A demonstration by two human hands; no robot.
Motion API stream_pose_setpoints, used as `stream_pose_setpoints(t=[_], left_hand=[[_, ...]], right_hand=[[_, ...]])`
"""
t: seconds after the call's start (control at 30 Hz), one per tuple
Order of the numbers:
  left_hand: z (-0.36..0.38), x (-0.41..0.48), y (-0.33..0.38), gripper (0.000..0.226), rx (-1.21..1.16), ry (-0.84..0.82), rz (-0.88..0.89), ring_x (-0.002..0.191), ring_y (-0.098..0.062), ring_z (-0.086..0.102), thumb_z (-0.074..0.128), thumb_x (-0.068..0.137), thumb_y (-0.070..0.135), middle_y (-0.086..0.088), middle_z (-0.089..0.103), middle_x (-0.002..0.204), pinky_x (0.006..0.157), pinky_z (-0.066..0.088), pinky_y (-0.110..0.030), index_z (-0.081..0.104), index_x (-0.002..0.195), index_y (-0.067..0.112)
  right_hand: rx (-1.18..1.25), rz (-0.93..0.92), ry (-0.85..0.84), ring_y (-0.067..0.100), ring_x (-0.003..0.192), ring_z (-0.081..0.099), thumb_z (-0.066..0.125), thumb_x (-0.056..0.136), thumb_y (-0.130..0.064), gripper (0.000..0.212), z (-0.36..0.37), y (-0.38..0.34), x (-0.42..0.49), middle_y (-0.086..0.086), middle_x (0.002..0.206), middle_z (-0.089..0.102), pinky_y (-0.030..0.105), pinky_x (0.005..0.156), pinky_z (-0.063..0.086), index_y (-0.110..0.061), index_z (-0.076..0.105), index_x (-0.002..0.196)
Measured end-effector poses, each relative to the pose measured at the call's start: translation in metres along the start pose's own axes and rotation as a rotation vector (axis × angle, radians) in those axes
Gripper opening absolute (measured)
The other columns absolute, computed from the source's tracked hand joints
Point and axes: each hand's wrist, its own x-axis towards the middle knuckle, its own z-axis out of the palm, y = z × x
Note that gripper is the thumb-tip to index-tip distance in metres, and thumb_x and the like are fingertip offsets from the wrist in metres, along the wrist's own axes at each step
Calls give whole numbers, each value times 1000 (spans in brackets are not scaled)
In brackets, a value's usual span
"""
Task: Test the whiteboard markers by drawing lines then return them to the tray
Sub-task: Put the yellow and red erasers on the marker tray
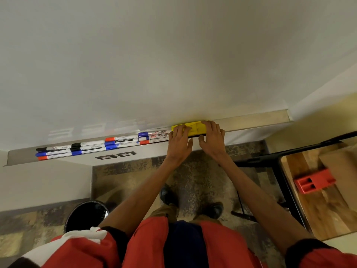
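A blank whiteboard (pixel 154 64) fills the upper view. Below it runs a long metal tray (pixel 251 120). Several whiteboard markers (pixel 119 142) with blue, red and black caps lie capped in rows along the tray's left and middle stretch. To their right a yellow eraser block (pixel 195 128) sits in the tray. My left hand (pixel 179 141) rests on the block's left end and my right hand (pixel 212 137) on its right end. The fingers of both lie over its top, and both thumbs are in front of the tray's lip. Neither hand holds a marker.
A wooden table (pixel 328 213) with black legs stands at the right, with a red plastic block (pixel 314 180) on it. A black bin (pixel 87 213) is on the carpet at lower left. Two wall sockets (pixel 116 155) sit below the tray.
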Motion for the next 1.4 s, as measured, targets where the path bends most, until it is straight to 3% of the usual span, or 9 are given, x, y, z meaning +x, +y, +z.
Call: stream_pose_setpoints(t=[0.37, 0.6, 0.7, 0.8, 0.97, 1.17, 1.3, 1.4], left_hand=[[47, 1, 95, 38, 27, -33, 146, 122, -29, 49, 62, 90, 24, -10, 56, 128, 95, 43, -46, 59, 126, 13], [97, -6, 178, 42, -7, -178, 285, 123, -28, 47, 60, 92, 32, -11, 54, 130, 96, 42, -44, 55, 129, 12], [118, -6, 216, 49, -19, -288, 306, 123, -29, 47, 60, 92, 39, -11, 54, 132, 99, 41, -46, 52, 132, 13], [139, -9, 253, 59, -6, -392, 343, 121, -31, 51, 60, 91, 49, -11, 53, 132, 99, 42, -47, 49, 136, 13], [167, -24, 311, 77, 49, -558, 383, 124, -34, 51, 65, 84, 59, -15, 50, 137, 103, 40, -53, 43, 136, 8], [188, -38, 348, 76, 41, -634, 362, 119, -35, 52, 80, 75, 47, -14, 48, 131, 99, 43, -51, 44, 127, 6], [195, -45, 349, 71, 79, -650, 350, 121, -32, 52, 78, 78, 40, -12, 51, 131, 106, 37, -54, 44, 131, 7], [195, -48, 341, 55, 92, -615, 361, 114, -32, 54, 71, 83, 31, -11, 54, 124, 98, 40, -49, 48, 128, 10]], right_hand=[[1, 175, 86, 29, 125, 47, 56, 94, -26, 46, -55, 88, -48, 9, 138, 52, 50, 101, 36, -15, 47, 138], [-19, 333, 165, 30, 127, 45, 55, 93, -13, 46, -109, 163, -98, 10, 136, 51, 52, 103, 35, -13, 47, 138], [-25, 414, 177, 30, 128, 44, 53, 88, -6, 52, -130, 199, -120, 10, 137, 49, 49, 100, 35, -14, 45, 139], [-28, 511, 184, 33, 132, 40, 59, 92, -19, 53, -149, 233, -141, 11, 143, 45, 52, 101, 35, -15, 43, 142], [-39, 649, 150, 34, 140, 32, 60, 76, 0, 82, -176, 270, -175, 15, 148, 40, 54, 115, 22, -17, 32, 151], [-112, 634, 22, 31, 147, 25, 61, 92, -38, 73, -174, 306, -201, 10, 158, 29, 56, 119, 16, -32, 21, 153], [-154, 559, 4, 32, 143, 28, 59, 94, -32, 59, -174, 309, -203, 9, 152, 38, 55, 118, 16, -32, 37, 148], [-142, 530, 3, 32, 133, 39, 64, 91, -27, 55, -174, 306, -203, 8, 135, 49, 50, 112, 19, -33, 45, 142]])
